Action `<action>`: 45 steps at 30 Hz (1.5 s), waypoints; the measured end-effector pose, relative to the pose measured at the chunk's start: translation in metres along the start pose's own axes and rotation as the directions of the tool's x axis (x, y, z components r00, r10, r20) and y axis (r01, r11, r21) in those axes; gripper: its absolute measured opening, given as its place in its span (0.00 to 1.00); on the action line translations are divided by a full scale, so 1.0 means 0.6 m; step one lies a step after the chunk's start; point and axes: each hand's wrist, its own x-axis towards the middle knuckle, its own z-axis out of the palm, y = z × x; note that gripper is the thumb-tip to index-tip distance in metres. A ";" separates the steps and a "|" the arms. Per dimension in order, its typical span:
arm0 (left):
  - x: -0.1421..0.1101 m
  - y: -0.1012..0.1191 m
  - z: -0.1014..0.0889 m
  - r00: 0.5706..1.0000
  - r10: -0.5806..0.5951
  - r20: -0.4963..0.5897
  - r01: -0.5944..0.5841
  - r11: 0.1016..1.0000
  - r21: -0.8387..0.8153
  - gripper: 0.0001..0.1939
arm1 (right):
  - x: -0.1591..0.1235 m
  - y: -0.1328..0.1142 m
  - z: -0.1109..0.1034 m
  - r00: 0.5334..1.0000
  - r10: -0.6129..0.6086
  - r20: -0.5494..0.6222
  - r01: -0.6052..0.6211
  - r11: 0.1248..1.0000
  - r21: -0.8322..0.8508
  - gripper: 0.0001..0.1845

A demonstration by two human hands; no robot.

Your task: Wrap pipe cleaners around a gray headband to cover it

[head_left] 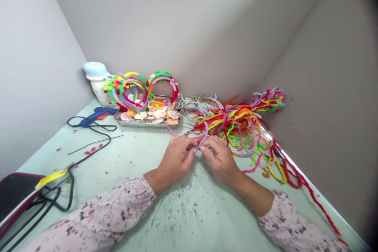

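Observation:
Over the middle of the table, my left hand [178, 153] and my right hand [220, 157] meet fingertip to fingertip. Both pinch a fuzzy purple pipe cleaner [205, 130], whose free end curves upward between them. A pink strand and a thin grey hoop pass close behind my left fingers; whether they are joined to the purple one, I cannot tell. Just beyond my right hand lies a tangled heap of coloured pipe cleaners [236, 122], with bare grey wire hoops [206, 104] at its left side.
A metal tray [147, 124] of seashells stands at the back, with wrapped headbands [130, 90] on it. Left of it are a white cup [99, 86] with a blue lid and a blue glue gun [99, 115] with a black cord [79, 161]. Red-and-yellow-handled scissors [283, 171] lie right.

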 end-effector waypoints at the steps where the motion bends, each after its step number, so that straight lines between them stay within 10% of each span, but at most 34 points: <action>1: 0.000 0.000 0.000 1.000 0.006 0.003 -0.006 1.000 -0.002 0.05 | 0.000 0.000 0.000 1.000 0.002 -0.002 -0.002 1.000 0.000 0.09; 45: 0.001 -0.003 0.001 0.999 -0.003 0.034 0.004 1.000 -0.028 0.03 | -0.002 0.001 0.003 1.000 0.005 -0.004 -0.005 1.000 -0.003 0.09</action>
